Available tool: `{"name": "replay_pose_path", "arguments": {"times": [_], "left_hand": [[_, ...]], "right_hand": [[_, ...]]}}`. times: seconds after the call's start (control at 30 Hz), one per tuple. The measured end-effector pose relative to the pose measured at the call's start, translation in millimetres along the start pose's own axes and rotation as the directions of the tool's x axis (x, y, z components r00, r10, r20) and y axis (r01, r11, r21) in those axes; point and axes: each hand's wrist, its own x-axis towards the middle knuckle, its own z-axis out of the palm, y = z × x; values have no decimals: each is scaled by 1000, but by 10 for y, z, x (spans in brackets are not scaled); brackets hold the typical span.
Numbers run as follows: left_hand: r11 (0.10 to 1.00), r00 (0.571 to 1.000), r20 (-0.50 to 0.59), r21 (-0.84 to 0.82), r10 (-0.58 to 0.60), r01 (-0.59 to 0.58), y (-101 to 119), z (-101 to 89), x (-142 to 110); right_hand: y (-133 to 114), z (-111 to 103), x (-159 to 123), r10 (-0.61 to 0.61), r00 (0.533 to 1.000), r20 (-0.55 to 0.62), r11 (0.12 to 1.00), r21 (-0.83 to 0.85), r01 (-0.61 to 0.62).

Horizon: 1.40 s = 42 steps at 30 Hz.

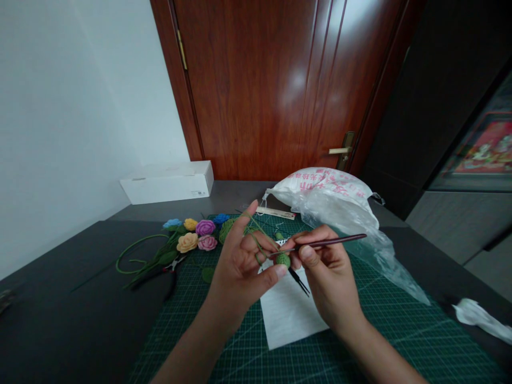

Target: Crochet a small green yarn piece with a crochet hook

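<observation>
My left hand (244, 266) pinches a small green crocheted piece (283, 260) between thumb and fingers, with green yarn (258, 234) looped over the raised index finger. My right hand (328, 272) grips a dark crochet hook (332, 242) whose tip meets the green piece. Both hands hover above a white sheet of paper (286, 314) on a green cutting mat (360, 330). A thin black tool (299, 281) lies on the paper under the hands.
Crocheted flowers (196, 234) in several colours with green stems lie left of the mat beside small pliers (170, 269). A translucent plastic bag (340, 213) sits behind the right hand. A white box (170, 182) stands by the wall, before a wooden door (272, 85). Crumpled plastic (480, 317) lies at far right.
</observation>
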Motion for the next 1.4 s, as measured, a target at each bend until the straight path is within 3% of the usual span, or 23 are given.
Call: {"name": "replay_pose_path", "arguments": {"times": [0.27,0.47,0.6,0.73,0.87,1.2,1.4], "left_hand": [[993,995,-9,-64,-98,97,35,-4,-1],[989,994,6,-98,-110,110,64,-7,-4],[983,989,-21,-112,-146,143,76,1,-2],[975,980,-73,-141,-184,172,65,8,-12],[967,977,-68,-173,-200,186,49,28,-23],[976,984,-74,-158,-160,147,51,44,-17],[969,980,-62,-168,-191,179,50,47,-12]], "right_hand": [[-15,-2,-4,6,1000,-28,994,-106,-9],[-48,22,3,8,999,33,992,-126,-4],[-33,15,-64,-168,986,8,948,-273,164],[15,-24,-165,-367,926,91,779,-513,359],[61,-22,-213,-436,895,93,721,-559,409],[95,-2,-253,-447,894,45,727,-563,392],[64,20,-219,-396,918,30,827,-422,370]]}}
